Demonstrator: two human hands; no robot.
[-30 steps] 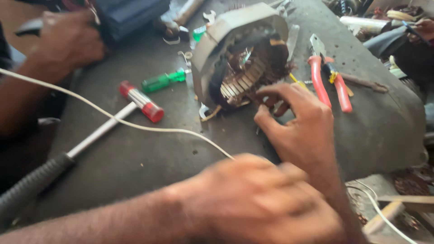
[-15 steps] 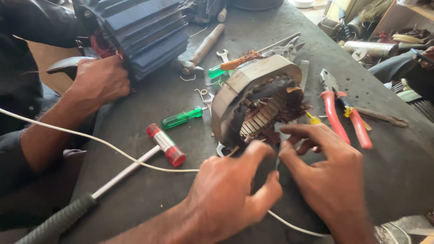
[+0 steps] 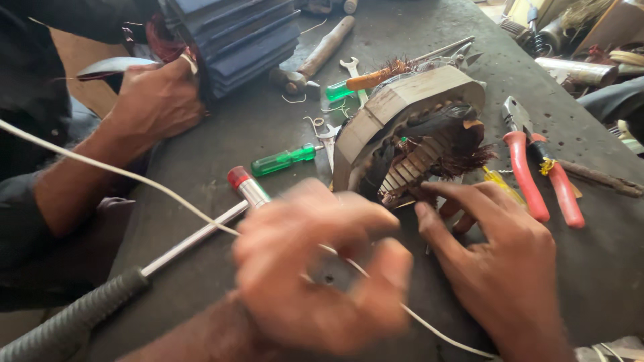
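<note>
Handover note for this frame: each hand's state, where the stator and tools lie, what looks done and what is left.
Left hand: blurred with motion, fingers curled by the white cord; whether it grips anything cannot be told.
Right hand: open, fingertips at the lower edge of the stator, by its copper windings.
The stator lies tilted on the dark bench. Red-handled pliers lie right of it, a green screwdriver and a red-capped hammer left of it.
A co-worker's hand rests on a blue finned motor housing.
Done: stator is out of any housing. Left: windings remain seated in the slots.
</note>
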